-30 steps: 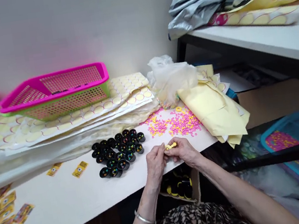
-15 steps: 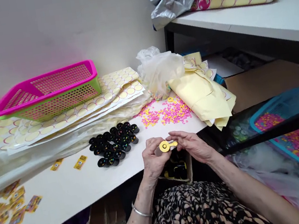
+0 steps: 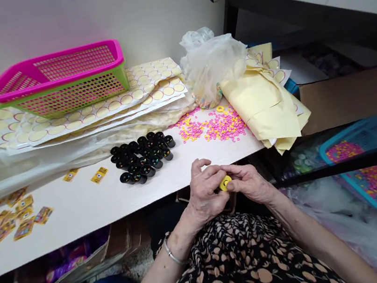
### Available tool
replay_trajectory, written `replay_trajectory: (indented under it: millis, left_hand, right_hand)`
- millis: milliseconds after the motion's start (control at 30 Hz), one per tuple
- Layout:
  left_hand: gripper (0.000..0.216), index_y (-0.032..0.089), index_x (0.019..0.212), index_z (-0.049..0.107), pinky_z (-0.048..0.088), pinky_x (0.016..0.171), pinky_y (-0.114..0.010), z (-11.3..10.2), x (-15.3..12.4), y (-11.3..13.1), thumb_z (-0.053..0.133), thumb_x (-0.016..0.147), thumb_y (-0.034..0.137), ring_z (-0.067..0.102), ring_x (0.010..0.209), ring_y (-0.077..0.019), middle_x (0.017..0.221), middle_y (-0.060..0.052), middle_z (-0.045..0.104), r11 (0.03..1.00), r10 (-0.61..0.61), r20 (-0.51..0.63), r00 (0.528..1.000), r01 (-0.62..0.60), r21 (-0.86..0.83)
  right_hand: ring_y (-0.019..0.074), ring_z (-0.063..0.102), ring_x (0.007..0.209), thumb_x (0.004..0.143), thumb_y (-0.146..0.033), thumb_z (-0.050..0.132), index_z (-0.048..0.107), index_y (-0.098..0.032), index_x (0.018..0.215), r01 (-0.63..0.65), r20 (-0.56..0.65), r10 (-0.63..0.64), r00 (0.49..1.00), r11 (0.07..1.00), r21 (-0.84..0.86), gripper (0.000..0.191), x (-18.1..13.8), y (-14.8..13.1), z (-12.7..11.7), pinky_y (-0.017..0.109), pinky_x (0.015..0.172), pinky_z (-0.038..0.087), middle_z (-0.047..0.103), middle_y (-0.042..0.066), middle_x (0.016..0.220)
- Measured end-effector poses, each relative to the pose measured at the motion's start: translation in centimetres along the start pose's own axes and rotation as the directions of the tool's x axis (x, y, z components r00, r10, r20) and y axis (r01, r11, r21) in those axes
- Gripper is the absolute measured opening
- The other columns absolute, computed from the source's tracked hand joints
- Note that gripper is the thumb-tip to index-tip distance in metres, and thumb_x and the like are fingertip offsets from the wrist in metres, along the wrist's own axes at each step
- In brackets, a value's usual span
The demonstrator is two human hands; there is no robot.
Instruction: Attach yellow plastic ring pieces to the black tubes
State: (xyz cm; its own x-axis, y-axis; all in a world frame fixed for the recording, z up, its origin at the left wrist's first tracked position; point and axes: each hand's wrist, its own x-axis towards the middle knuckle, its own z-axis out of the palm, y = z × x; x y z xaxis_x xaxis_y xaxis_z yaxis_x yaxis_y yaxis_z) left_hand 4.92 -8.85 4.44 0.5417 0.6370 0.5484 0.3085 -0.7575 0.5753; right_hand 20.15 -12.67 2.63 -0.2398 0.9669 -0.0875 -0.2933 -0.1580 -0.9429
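Note:
Over my lap, just past the table's front edge, a small round yellow plastic piece (image 3: 226, 182) with a ring mark on its face sits between my hands. My left hand (image 3: 207, 190) grips it from the left with thumb and fingers bent round it. From the other side my right hand (image 3: 249, 182) pinches it, the thumb lying on its face. Its tab and underside are hidden by the fingers. Beyond my left hand, several small black cups (image 3: 144, 157) with coloured bits inside stand grouped on the white table (image 3: 88, 208).
Loose pink and yellow beads (image 3: 225, 125) lie near a clear plastic bag (image 3: 214, 62) and folded yellow paper (image 3: 264, 106). A pink-and-green basket (image 3: 71, 90) rests on sticker sheets (image 3: 151, 78). Small printed packets (image 3: 24, 228) are at left, a blue basket (image 3: 374, 180) at right.
My hands have closed together around the yellow piece, and its tab, visible before, is now covered. The right hand's fingers have come in from spread to pinching. The view has tilted downward.

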Motion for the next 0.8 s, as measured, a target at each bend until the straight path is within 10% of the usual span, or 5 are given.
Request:
replay_trajectory:
  millis: [400,567,800]
  left_hand:
    - [0.014,0.021,0.072,0.063,0.024,0.102,-0.049,0.7,-1.6,0.7,0.054,0.064,0.014,0.052,0.096,-0.0235,0.085,-0.004,0.069,0.998,0.012,-0.027,1.0,-0.01,0.058]
    - [0.017,0.02,0.066,0.058,0.037,0.089,-0.044,1.0,-2.6,0.0,0.046,0.059,0.01,0.054,0.072,-0.0179,0.065,-0.002,0.062,0.996,-0.086,-0.055,0.995,0.084,-0.034]
    - [0.01,0.019,0.06,0.052,0.038,0.083,-0.041,0.0,-3.7,-1.1,0.048,0.058,0.011,0.047,0.056,-0.0119,0.057,0.001,0.054,0.995,-0.096,-0.082,0.992,0.094,-0.026]
  right_hand:
    - [0.0161,0.058,0.084,0.062,-0.023,0.075,0.067,-0.018,0.101,-0.037,-0.027,0.04,0.999,0.993,0.111,0.04,-1.0,-0.2,1.7,0.027,0.077,0.045,0.066,0.003,0.093]
    - [0.0171,0.059,0.083,0.064,-0.024,0.075,0.068,-0.019,0.099,-0.07,-0.163,0.099,0.982,0.983,0.171,0.035,-0.6,1.5,3.0,0.029,0.078,0.045,0.068,0.004,0.089]
    - [0.0177,0.057,0.084,0.059,-0.023,0.077,0.069,-0.018,0.096,-0.224,0.091,0.21,0.974,0.955,0.196,0.038,0.9,0.9,4.5,0.029,0.075,0.044,0.066,0.004,0.09]
